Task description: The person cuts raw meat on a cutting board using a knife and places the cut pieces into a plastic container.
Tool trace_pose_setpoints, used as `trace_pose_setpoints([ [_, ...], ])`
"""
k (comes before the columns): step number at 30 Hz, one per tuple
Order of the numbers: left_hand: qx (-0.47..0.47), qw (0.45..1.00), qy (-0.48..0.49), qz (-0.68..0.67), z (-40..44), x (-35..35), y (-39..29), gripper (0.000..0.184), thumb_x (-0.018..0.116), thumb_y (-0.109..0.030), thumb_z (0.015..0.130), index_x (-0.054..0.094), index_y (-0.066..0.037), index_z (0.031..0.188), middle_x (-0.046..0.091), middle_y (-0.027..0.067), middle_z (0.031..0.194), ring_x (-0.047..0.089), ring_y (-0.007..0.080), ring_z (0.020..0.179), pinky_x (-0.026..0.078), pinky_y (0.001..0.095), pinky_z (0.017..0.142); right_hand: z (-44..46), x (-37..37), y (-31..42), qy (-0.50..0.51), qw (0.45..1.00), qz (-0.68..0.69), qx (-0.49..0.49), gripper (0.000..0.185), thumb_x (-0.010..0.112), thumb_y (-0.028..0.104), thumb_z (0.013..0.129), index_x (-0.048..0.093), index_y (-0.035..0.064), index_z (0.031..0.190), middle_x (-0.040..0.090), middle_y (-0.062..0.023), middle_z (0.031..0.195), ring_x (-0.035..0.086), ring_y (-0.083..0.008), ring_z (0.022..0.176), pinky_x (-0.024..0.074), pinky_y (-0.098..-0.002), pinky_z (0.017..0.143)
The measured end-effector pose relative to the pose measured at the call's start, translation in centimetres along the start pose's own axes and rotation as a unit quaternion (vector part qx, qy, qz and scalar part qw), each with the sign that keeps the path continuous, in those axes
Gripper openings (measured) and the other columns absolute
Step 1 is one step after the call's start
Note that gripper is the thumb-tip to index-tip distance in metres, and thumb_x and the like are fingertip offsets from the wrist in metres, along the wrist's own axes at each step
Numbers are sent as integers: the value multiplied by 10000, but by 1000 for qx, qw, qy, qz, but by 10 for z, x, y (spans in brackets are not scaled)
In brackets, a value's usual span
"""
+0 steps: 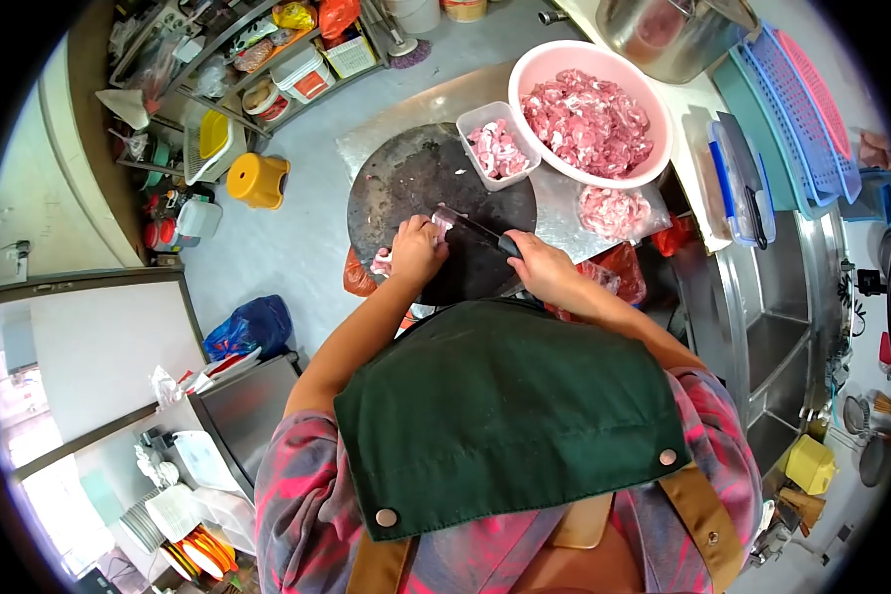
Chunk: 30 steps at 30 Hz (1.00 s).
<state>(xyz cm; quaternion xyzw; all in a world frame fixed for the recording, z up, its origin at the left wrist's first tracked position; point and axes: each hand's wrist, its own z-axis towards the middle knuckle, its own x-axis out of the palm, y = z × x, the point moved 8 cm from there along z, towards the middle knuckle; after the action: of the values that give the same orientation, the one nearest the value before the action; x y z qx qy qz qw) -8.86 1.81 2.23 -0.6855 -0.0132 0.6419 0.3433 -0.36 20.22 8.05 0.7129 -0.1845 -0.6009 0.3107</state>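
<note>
On a dark round chopping board [406,178], my left hand [419,247] is closed over a strip of pale pink meat [443,220], whose end sticks out beside the fingers. My right hand [544,269] is wrapped round the black handle of a knife [475,229]; the blade points up and left, its tip at the meat. Another small piece of meat [381,263] lies left of my left hand. Above the knife, at the board's upper right edge, a clear square container [530,170] holds cut meat pieces.
A large pink basin [660,99] of meat stands at the upper right, with a bag of meat [614,213] below it. Further right are a blue-lidded box [731,188], stacked baskets [792,119] and a metal sink [772,337]. A yellow stool [257,180] is on the floor at left.
</note>
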Motion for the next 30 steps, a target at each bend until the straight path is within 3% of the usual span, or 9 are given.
trace_pose_setpoints([
  [6,12,993,-101,-68,2,-16,-6,242,703,-118,658,650,-57,886,599,102,989,568,320,922,470,393,808,-10,10,4,-9,1000,-29,-1,416,545,173,886,413,29,1253,563,-207,1079,596,-386,923,491,-448,755],
  [12,54,988,-91,-116,13,4,12,107,677,-70,672,656,-52,775,628,118,866,615,318,782,510,389,716,18,32,12,38,999,-13,32,334,523,166,892,413,20,1173,553,-254,1028,586,-418,919,476,-479,758],
  [18,-29,998,-43,-28,13,3,11,118,645,-69,676,597,-45,781,611,151,880,610,341,813,509,398,719,76,52,22,13,1000,-4,-5,302,503,151,903,406,16,1156,552,-238,1039,569,-417,965,471,-469,791],
  [19,-3,997,-71,11,12,0,12,113,627,-49,688,548,-43,768,614,155,788,629,291,673,516,390,583,70,50,22,7,1000,-1,-9,302,507,151,901,408,16,1153,553,-234,1042,567,-417,968,471,-467,795],
  [22,-175,971,6,-161,11,24,67,94,603,-38,694,560,-50,777,606,144,729,609,305,635,508,396,594,28,35,4,41,999,1,34,339,518,154,895,403,16,1182,548,-236,1099,561,-415,997,468,-467,820],
  [23,-303,902,50,-304,7,16,56,67,602,-25,732,559,-44,781,605,124,652,563,216,473,464,351,445,18,29,-7,28,998,-1,48,360,519,157,895,396,16,1203,542,-238,1120,559,-414,1006,466,-467,827],
  [26,-254,892,40,-372,31,5,27,78,589,-86,845,517,-63,824,608,68,623,490,133,366,314,282,282,0,22,-25,-11,996,8,91,416,521,166,898,377,18,1258,527,-242,1172,552,-411,1028,461,-465,843],
  [27,-261,864,61,-426,38,6,16,86,614,-111,843,571,-38,834,637,107,701,563,177,471,406,307,370,-3,16,-23,-23,994,16,103,429,519,169,900,371,19,1273,523,-242,1183,551,-411,1031,461,-464,846],
  [30,40,979,-79,-184,51,-12,7,127,644,-133,821,629,-9,839,655,137,810,600,241,610,489,327,555,-2,7,-16,-63,994,12,90,439,522,173,902,375,21,1287,529,-234,1156,554,-407,1016,462,-466,832],
])
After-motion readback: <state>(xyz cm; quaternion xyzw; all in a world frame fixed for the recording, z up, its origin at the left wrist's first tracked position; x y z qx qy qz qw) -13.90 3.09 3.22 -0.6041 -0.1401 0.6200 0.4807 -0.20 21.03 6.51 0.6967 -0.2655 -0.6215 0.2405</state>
